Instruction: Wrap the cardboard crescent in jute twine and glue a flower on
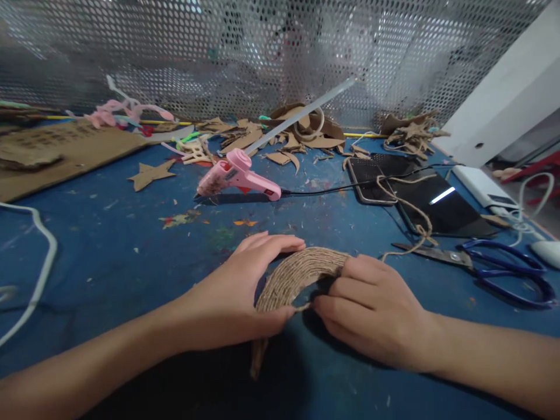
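Note:
A curved crescent piece covered in rows of jute twine is held just above the blue table. My left hand grips its left part, thumb on the inner edge and fingers over the outer side. A strip end pokes out below that hand. My right hand is closed at the crescent's right end, its fingertips pinching a short stretch of twine that runs to my left thumb. Loose jute twine trails from behind the right hand over the dark devices.
Beyond the hands lies a pink glue gun with a long glue stick and black cord. Blue-handled scissors rest at right, near a phone and a dark tablet. Cardboard scraps line the perforated metal screen.

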Tool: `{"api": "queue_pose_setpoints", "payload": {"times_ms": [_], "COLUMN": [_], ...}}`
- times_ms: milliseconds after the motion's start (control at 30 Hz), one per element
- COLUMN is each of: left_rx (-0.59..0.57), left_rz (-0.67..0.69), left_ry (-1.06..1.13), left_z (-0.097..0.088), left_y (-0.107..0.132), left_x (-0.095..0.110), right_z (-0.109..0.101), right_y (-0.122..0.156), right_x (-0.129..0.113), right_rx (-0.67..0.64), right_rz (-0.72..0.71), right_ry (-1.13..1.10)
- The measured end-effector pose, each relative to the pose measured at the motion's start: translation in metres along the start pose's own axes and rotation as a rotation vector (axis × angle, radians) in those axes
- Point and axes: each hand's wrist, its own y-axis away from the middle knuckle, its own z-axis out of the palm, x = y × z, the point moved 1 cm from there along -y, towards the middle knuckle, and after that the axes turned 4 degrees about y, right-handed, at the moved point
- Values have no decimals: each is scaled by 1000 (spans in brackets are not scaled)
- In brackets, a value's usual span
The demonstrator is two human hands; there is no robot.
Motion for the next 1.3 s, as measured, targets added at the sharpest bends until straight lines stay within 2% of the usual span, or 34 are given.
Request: {"api": "queue_pose_setpoints", "payload": {"times_ms": [333,433,567,767,1000,1300], "left_rx": [160,184,153,184,190,184], "left_rz": [-38,16,111,130,103,79], "left_ry": [-20,-43,-128,-143,-132,-125], "left_z": [13,15,16,19,20,20], "left_y": [4,5,6,4,3,1], "left_x": [1,0,-1,2,5,6], "right_z": [1,0,-3,-7,-7,-6], "right_y": [0,-1,-5,-8,-6,-9], "right_x": [4,5,7,14,15,14], "right_rx": [-31,-29,-27,-36,-30,-61], "right_rz": [90,27,-96,-328,-373,-312], "right_ry": [9,-19,25,112,142,162]}}
